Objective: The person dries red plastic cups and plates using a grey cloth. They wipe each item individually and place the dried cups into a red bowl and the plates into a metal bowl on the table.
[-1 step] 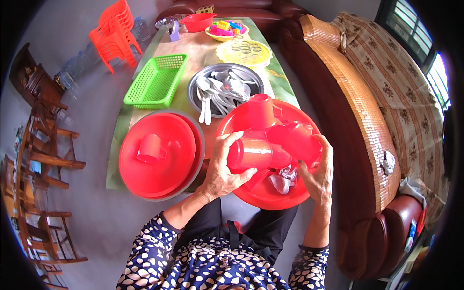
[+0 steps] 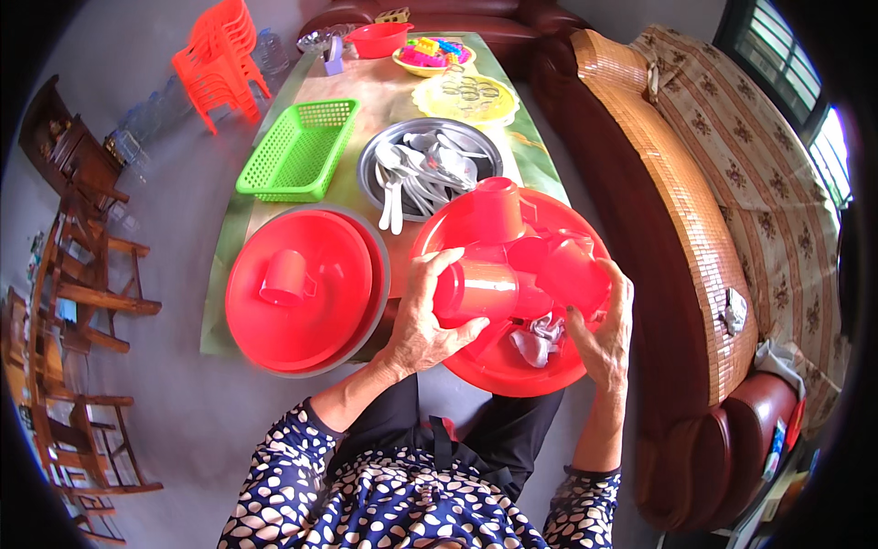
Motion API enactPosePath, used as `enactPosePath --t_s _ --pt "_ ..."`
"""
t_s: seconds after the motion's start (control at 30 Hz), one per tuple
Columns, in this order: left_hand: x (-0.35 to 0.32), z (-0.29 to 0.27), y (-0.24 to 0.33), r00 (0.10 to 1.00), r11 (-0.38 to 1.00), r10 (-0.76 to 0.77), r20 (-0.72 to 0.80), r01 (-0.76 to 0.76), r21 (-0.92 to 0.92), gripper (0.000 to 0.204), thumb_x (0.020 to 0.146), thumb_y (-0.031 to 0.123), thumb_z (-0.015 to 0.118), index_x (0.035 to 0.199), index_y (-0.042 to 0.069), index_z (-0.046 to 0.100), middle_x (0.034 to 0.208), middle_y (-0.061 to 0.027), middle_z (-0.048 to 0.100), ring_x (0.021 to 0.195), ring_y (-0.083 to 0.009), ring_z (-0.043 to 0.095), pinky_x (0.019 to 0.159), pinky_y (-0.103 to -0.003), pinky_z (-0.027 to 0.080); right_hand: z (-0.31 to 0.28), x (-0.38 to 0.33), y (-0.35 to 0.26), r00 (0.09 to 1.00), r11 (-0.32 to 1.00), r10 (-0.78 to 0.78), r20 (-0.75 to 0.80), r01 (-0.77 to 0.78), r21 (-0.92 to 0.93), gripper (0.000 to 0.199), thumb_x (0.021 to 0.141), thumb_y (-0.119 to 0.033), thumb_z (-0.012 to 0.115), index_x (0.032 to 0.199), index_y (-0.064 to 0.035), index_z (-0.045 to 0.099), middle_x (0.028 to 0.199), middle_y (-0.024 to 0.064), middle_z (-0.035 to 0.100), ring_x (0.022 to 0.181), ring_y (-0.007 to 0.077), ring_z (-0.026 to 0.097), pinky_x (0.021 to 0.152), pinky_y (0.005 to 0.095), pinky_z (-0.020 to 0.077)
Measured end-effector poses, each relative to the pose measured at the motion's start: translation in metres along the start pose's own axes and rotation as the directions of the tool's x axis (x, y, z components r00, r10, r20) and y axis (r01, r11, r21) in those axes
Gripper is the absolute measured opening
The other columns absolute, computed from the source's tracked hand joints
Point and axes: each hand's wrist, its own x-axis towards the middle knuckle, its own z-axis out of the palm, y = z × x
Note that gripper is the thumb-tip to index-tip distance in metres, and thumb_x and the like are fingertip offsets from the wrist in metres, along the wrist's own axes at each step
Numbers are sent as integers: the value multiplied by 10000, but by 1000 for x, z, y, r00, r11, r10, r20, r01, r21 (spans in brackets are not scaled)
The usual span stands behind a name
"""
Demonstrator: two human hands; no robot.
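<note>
My left hand (image 2: 428,313) is closed round a red plastic mug (image 2: 487,289) lying on its side, thumb along the near side. My right hand (image 2: 604,325) curls round the right side of another red mug (image 2: 576,274), with its thumb toward the middle. Both mugs are over a wide red basin (image 2: 526,382) at the table's near right. More red mugs are bunched between and behind my hands, among them an upside-down mug (image 2: 497,209) at the far side. A crumpled greyish cloth (image 2: 538,342) lies in the basin below them. Where the mugs overlap, their edges are hard to separate.
Left of my hands, a red basin (image 2: 297,343) rests in a grey one, holding one red mug (image 2: 287,277). Beyond are a metal bowl (image 2: 366,174) of spoons, a green basket (image 2: 297,156), a yellow tray (image 2: 466,99) and toy blocks (image 2: 430,50). A sofa (image 2: 604,229) runs along the right.
</note>
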Motion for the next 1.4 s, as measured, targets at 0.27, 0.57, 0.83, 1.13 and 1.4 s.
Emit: enactPosePath --t_s 0.27,0.57,0.83,1.13,1.4 --pt "6 -13 8 997 999 4 -83 -8 -53 823 663 169 814 1348 53 372 1244 -178 445 1176 -334 468 1007 -417 395 21 -19 19 995 971 85 -58 -69 228 679 721 69 578 1366 -60 408 1356 145 464 1225 276 484 958 369 451" --pt "-4 -119 -25 946 856 -97 -311 239 459 819 612 159 829 1302 74 396 1213 -168 499 1119 -350 509 923 -452 455 30 -24 24 972 924 156 -173 -81 374 604 879 -173 622 1392 -37 332 1321 170 449 1200 271 464 1006 384 390" --pt "-19 -156 -57 907 724 -362 -215 419 548 753 684 283 805 1319 104 443 1191 -137 544 1138 -347 519 950 -440 447 28 -25 20 973 961 144 -180 -94 260 546 904 -165 593 1374 -12 363 1314 163 459 1188 263 472 1009 367 389" --pt "1 -166 -85 774 495 -630 -67 466 734 681 764 532 662 1322 182 487 1242 -119 552 1189 -406 470 949 -648 337 27 -24 17 978 971 137 -158 -101 215 530 918 -159 572 1391 -14 379 1335 175 462 1194 276 482 990 383 416" --pt "7 -150 -108 936 444 -152 -317 351 824 614 767 491 698 1224 115 537 1234 -110 488 1111 -347 465 839 -542 400 31 -26 25 963 942 171 -208 -98 322 496 891 -119 593 1340 -20 405 1274 159 485 1152 263 500 980 377 415"
